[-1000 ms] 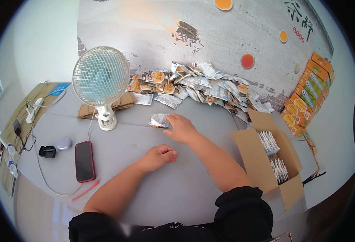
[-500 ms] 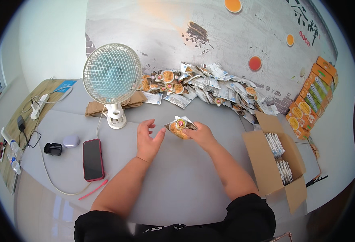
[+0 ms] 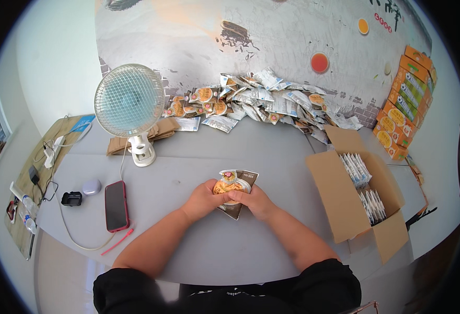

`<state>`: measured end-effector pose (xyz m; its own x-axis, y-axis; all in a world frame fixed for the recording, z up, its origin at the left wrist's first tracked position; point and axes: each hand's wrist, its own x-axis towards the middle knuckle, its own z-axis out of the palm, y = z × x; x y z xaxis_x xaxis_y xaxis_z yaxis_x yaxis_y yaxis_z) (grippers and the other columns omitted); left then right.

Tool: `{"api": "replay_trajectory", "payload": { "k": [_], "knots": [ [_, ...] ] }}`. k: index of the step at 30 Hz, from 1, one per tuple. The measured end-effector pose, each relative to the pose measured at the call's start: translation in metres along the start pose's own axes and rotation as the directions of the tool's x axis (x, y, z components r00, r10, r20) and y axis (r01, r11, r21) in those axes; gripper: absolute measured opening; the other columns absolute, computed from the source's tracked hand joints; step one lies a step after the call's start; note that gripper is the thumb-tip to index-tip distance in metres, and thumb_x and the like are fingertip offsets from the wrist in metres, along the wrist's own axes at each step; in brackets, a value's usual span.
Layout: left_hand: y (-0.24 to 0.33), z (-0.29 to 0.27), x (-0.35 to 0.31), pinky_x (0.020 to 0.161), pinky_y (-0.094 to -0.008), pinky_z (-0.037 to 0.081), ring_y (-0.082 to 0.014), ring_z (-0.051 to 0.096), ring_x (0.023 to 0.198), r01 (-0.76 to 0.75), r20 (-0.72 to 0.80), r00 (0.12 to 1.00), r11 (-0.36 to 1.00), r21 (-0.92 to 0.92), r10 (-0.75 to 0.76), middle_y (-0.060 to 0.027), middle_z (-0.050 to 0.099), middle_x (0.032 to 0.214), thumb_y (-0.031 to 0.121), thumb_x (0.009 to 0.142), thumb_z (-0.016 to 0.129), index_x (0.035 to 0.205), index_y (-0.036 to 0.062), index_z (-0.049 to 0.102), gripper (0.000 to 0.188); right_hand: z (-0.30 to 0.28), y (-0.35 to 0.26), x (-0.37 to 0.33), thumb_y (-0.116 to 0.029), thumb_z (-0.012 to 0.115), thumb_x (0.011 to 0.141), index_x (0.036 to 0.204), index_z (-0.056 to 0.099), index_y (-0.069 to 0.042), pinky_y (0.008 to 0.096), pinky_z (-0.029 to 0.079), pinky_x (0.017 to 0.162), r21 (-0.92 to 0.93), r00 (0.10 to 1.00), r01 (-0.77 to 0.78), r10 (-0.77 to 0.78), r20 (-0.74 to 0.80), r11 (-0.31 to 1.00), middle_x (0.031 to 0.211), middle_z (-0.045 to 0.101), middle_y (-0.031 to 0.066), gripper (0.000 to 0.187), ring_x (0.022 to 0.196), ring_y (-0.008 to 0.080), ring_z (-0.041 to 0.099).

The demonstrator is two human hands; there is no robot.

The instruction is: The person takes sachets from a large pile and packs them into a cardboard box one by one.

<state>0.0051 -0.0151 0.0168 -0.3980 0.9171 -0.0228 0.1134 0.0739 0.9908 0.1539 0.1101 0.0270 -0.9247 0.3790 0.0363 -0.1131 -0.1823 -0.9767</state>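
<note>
Between my two hands, over the middle of the grey table point(image 3: 188, 256), is a brown-and-orange printed food packet point(image 3: 236, 184). My left hand point(image 3: 206, 200) grips its left side and my right hand point(image 3: 254, 201) its right, both thumbs pressed on the printed front. The fingers behind the packet are hidden. A large heap of similar packets point(image 3: 282, 102), some silver side up, lies along the back of the table. To my right stands an open cardboard box point(image 3: 330, 193), with two rows of packets point(image 3: 372, 206) on edge inside it.
A white desk fan point(image 3: 129, 99) stands at the back left beside flat brown cardboard pieces point(image 3: 162, 129). On the left lie a red-cased phone point(image 3: 116, 206), a lilac case point(image 3: 91, 187), a black holder point(image 3: 72, 199) and a cable. Orange cartons point(image 3: 397, 125) are stacked at the far right.
My left hand, open and apart from the packet before, has closed on its left side. The packet has come nearer to me and now faces up more fully. The whole view has shifted slightly.
</note>
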Motion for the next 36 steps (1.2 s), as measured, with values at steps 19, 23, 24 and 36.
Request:
{"api": "replay_trajectory", "payload": {
  "k": [19, 23, 24, 36],
  "knots": [
    [-0.004, -0.001, 0.003, 0.085, -0.0284, 0.048, -0.0115, 0.058, 0.096, 0.048, 0.132, 0.991, 0.995, -0.093, -0.035, -0.0063, 0.063, 0.104, 0.038, 0.095, 0.063, 0.115, 0.0009, 0.058, 0.043, -0.005, 0.001, -0.003, -0.019, 0.063, 0.093, 0.116, 0.062, -0.003, 0.0307, 0.051, 0.086, 0.039, 0.998, -0.053, 0.054, -0.019, 0.998, 0.108, 0.066, 0.0052, 0.028, 0.099, 0.0138, 0.062],
    [0.012, 0.011, -0.004, 0.083, -0.0289, 0.050, -0.0122, 0.058, 0.093, 0.024, 0.034, 0.999, 0.953, -0.301, -0.014, -0.0073, 0.063, 0.104, 0.038, 0.097, 0.061, 0.112, -0.0002, 0.057, 0.041, 0.002, 0.019, -0.004, -0.018, 0.064, 0.093, 0.119, 0.060, -0.001, 0.0312, 0.051, 0.089, -0.074, 0.998, -0.059, 0.058, -0.014, 0.996, 0.113, 0.064, 0.0057, 0.031, 0.104, 0.0132, 0.060],
    [0.010, 0.013, -0.006, 0.082, -0.0290, 0.051, -0.0124, 0.059, 0.092, 0.001, -0.006, 1.000, 0.934, -0.356, -0.004, -0.0073, 0.063, 0.103, 0.038, 0.096, 0.061, 0.111, -0.0008, 0.058, 0.042, 0.005, 0.018, -0.005, -0.018, 0.064, 0.093, 0.119, 0.059, -0.002, 0.0310, 0.050, 0.089, -0.081, 0.999, -0.031, 0.029, -0.024, 0.996, 0.113, 0.064, 0.0054, 0.031, 0.103, 0.0129, 0.060],
    [0.016, 0.027, -0.017, 0.071, -0.0250, 0.050, -0.0083, 0.056, 0.083, -0.158, -0.261, 0.965, 0.848, -0.506, 0.024, -0.0029, 0.061, 0.095, 0.038, 0.100, 0.054, 0.104, 0.0032, 0.055, 0.035, 0.024, 0.012, -0.012, -0.024, 0.068, 0.091, 0.115, 0.063, -0.003, 0.0282, 0.051, 0.084, -0.140, 0.999, -0.036, 0.031, -0.040, 0.990, 0.107, 0.068, 0.0040, 0.032, 0.097, 0.0119, 0.063]
  ]
}}
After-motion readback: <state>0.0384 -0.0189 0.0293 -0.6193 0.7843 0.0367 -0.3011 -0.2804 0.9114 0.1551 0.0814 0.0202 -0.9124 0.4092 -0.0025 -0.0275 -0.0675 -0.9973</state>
